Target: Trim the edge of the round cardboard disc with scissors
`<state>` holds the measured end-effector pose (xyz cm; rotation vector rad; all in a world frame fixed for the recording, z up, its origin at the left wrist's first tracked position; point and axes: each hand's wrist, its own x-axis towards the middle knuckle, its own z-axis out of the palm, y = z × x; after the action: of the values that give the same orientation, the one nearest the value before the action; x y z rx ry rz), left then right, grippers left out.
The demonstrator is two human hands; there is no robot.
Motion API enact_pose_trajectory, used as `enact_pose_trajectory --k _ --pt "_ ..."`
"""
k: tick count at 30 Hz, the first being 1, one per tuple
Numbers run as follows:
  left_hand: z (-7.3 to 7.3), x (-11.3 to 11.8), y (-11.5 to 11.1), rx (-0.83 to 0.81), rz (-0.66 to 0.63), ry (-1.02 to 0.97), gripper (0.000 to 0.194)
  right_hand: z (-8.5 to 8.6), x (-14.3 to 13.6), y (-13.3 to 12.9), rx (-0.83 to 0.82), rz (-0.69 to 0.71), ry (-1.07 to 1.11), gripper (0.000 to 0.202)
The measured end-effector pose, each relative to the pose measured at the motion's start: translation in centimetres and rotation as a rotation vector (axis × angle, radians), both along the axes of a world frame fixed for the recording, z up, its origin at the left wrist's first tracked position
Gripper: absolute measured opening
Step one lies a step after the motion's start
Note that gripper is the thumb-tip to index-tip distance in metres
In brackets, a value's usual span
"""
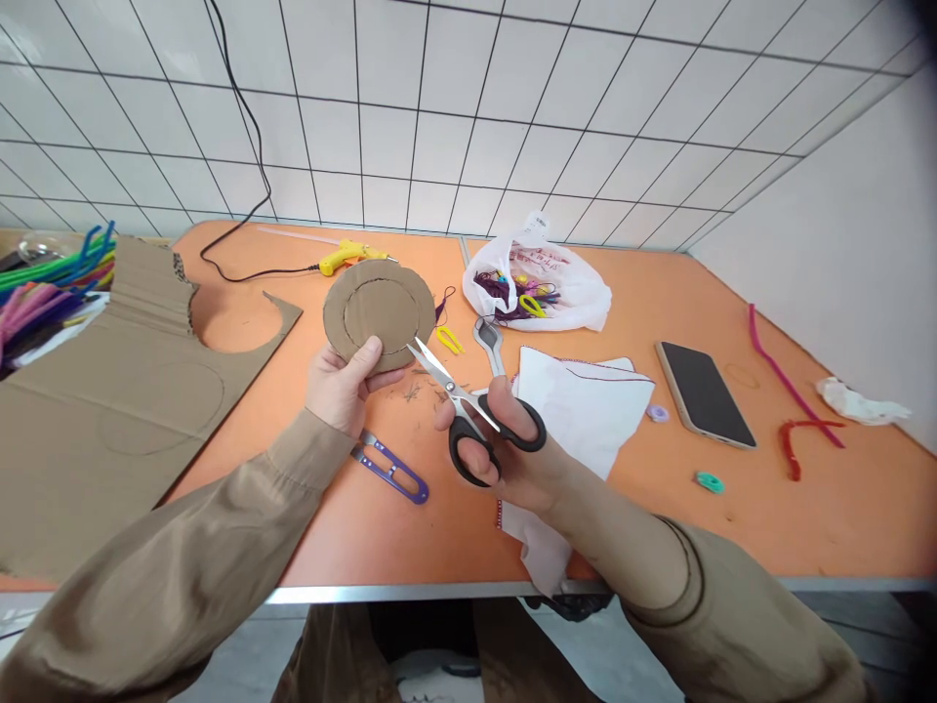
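My left hand (344, 386) grips a round cardboard disc (381, 312) by its lower edge, thumb on the front face. A smaller circle is marked or cut inside the disc's rim. In my right hand (516, 449) are scissors (458, 391) with black handles, fingers through the loops. Their blades are slightly parted, and the tips are at the disc's lower right edge; whether they touch it I cannot tell. Below the disc, purple thread snips (395, 474) lie on the orange table (351, 557).
Cut cardboard (146, 391) and pipe cleaners (51, 303) lie left. A yellow glue gun (351, 256) and a bag of thread (542, 283) are behind. White cloth (578, 400), a phone (705, 393) and a green bobbin (710, 481) lie right.
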<state>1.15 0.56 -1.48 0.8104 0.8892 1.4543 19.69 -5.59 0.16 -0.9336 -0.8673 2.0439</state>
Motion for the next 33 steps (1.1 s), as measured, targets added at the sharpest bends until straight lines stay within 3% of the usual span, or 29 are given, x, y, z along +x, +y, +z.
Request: enact_pose_trajectory --k 14,33 --pt "-0.35 0.31 -0.26 0.128 0.092 0.113 0.036 0.39 -0.38 -0.26 -0.02 0.017 0.068 0.06" --pt "-0.57 0.53 -0.36 0.182 0.09 0.188 0.028 -0.12 -0.65 -0.21 -0.087 -0.016 0.155 0.057"
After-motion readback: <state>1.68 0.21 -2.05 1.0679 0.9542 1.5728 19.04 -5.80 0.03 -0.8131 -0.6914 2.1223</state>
